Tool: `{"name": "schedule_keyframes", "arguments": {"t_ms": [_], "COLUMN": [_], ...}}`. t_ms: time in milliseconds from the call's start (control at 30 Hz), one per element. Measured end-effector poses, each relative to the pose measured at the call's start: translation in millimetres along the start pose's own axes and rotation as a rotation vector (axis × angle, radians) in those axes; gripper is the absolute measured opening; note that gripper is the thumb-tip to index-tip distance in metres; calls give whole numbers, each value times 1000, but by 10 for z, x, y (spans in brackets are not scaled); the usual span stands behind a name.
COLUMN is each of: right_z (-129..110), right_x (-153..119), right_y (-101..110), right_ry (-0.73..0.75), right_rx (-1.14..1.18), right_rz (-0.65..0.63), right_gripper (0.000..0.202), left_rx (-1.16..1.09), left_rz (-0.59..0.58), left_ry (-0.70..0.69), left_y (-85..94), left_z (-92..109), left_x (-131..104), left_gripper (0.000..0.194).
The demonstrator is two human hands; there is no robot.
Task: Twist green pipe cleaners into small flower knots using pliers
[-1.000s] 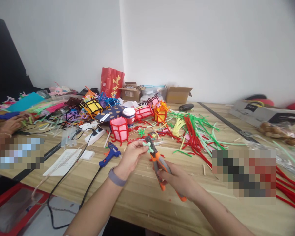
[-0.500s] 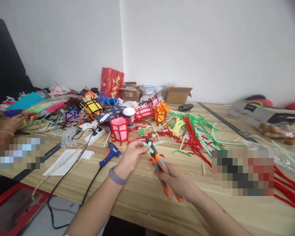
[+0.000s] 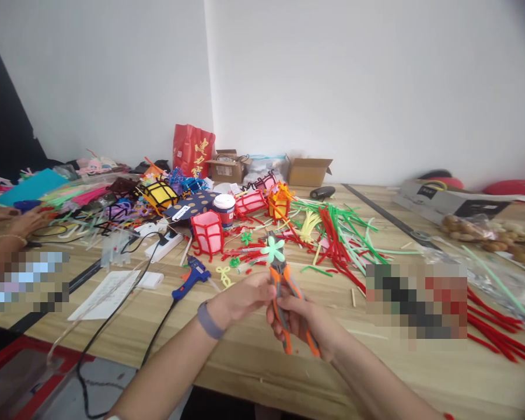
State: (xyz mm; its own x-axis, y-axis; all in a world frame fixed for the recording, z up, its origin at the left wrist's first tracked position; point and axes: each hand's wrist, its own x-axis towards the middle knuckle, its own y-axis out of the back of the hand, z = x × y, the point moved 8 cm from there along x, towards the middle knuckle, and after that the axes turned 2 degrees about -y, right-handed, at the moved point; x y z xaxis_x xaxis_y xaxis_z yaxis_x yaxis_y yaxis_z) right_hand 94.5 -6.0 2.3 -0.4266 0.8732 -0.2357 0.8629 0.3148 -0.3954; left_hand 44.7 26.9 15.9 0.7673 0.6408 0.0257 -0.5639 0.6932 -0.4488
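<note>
My right hand (image 3: 304, 322) is wrapped round the orange-and-grey handles of a pair of pliers (image 3: 282, 279), jaws pointing away from me. At the jaws sits a small mint-green flower (image 3: 273, 251) with several rounded petals, facing me. My left hand (image 3: 252, 296) is closed, its thumb and fingers against the left side of the pliers' handle; some fingertips are hidden behind it. Beyond my hands lie a yellow looped piece (image 3: 223, 276), a small green flower (image 3: 246, 238) and red pipe cleaner pieces (image 3: 245, 255).
A blue glue gun (image 3: 191, 278) lies left of my hands, its cable trailing down. Behind stand a pink-and-red lantern (image 3: 207, 233) and a lidded paper cup (image 3: 224, 210). Red and green pipe cleaners (image 3: 336, 239) spread to the right. Another person's hand (image 3: 28, 223) is at far left.
My left hand has moved off the flower down to the pliers' handle. The flower now faces me at the jaws, and the pliers stand more upright. The view has shifted slightly.
</note>
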Motion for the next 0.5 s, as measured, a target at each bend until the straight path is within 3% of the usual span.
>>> {"name": "schedule_keyframes", "arguments": {"t_ms": [33, 67, 233, 367, 500], "right_z": [21, 47, 223, 402, 515], "right_x": [-22, -49, -223, -315, -312], "right_y": [-52, -100, -278, -329, -356], "right_ry": [-13, -29, -146, -237, -197], "right_rx": [3, 6, 2, 26, 81], "right_rz": [-24, -45, -171, -194, -176], "right_gripper": [26, 25, 26, 29, 29], "left_rx": [49, 60, -37, -128, -163], "left_rz": [-84, -86, 21, 27, 134], "left_ry": [62, 67, -110, -139, -136], "left_y": [-134, -207, -405, -501, -528], "left_z": [-47, -46, 103, 92, 30], "left_x": [-20, -35, -113, -172, -188], "left_gripper": [58, 55, 41, 33, 33]}}
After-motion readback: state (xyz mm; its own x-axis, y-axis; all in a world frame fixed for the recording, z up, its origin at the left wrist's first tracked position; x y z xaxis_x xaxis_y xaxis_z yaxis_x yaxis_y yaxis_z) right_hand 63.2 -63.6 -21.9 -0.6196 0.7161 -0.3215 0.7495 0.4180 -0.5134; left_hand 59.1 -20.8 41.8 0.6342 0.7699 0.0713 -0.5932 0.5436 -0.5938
